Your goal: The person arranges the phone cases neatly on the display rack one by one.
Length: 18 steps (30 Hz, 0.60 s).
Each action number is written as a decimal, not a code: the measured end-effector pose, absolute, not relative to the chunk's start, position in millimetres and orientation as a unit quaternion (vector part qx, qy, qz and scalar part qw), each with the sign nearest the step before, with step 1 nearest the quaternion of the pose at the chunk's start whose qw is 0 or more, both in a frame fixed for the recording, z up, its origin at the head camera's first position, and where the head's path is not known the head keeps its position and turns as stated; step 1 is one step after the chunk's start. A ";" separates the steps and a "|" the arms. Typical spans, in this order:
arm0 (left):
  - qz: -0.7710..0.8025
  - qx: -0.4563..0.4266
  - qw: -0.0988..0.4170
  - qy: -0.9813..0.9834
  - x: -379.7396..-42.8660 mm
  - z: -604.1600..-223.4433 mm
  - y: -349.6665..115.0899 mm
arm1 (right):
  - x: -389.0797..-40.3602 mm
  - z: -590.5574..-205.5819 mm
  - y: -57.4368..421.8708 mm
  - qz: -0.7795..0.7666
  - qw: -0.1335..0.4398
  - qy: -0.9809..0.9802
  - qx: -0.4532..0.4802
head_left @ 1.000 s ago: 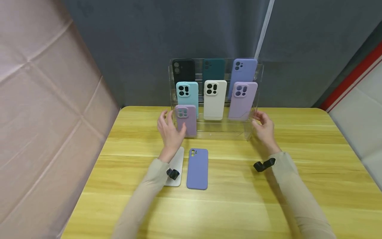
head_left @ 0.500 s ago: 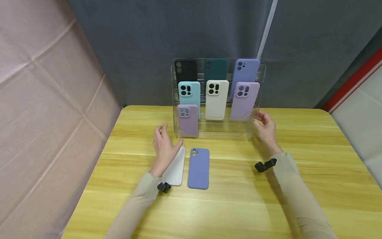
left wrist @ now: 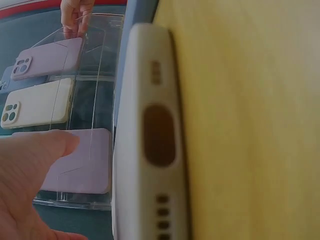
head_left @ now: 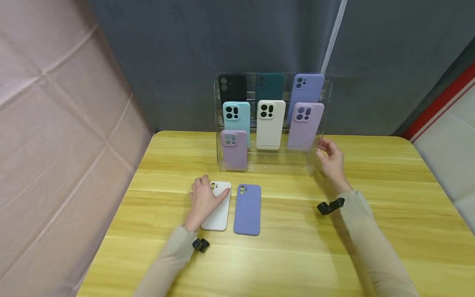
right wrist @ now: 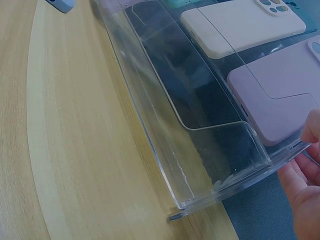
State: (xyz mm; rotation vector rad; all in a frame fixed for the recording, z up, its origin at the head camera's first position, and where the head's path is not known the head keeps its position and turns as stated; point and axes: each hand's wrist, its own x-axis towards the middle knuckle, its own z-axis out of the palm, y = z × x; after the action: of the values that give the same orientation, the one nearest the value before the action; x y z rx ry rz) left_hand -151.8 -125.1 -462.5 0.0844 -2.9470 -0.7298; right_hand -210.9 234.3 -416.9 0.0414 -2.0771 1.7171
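My left hand (head_left: 202, 201) is spread over a white phone case (head_left: 219, 215) lying on the table, thumb across its upper right edge and fingers along its left side. In the left wrist view the case's bottom end (left wrist: 157, 180), with its port cutout, appears close up beside the hand. My right hand (head_left: 332, 163) holds the right side panel of a clear acrylic display stand (head_left: 276, 159), with thumb and fingers at the panel's edge in the right wrist view. A blue-purple phone case (head_left: 247, 210) lies just right of the white one.
On the stand's upper tier are black (head_left: 232, 87), dark green (head_left: 269, 86) and blue-purple (head_left: 309, 88) cases. Light blue (head_left: 241, 119), cream (head_left: 270, 132) and lilac (head_left: 306, 128) ones fill the middle. A lilac-pink case (head_left: 235, 156) stands at lower left. A grey curtain (head_left: 178, 62) hangs behind.
My left hand has moved away from the lilac-pink case at the stand's lower left, coming down and back over the white case. The right hand has stayed at the stand's side.
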 end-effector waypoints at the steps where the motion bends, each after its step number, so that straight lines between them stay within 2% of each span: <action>1: -0.236 0.028 0.044 -0.970 -150.9 -463.2 -125.0 | -210.8 -416.9 234.2 0.621 0.221 -0.752 0.015; 10: -0.186 0.018 -0.024 -0.982 -149.6 -466.6 -120.8 | -209.8 -416.9 234.4 0.610 0.213 -0.763 0.012; 18: -0.188 0.004 -0.030 -0.982 -152.5 -467.6 -118.0 | -210.6 -416.7 234.3 0.603 0.221 -0.766 0.007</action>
State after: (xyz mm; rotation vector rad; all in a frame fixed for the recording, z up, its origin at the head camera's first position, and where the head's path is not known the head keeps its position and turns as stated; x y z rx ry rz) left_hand -152.5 -118.0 -467.6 0.0128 -3.1443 -0.6014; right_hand -210.6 234.3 -416.7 0.0186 -2.1188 1.6680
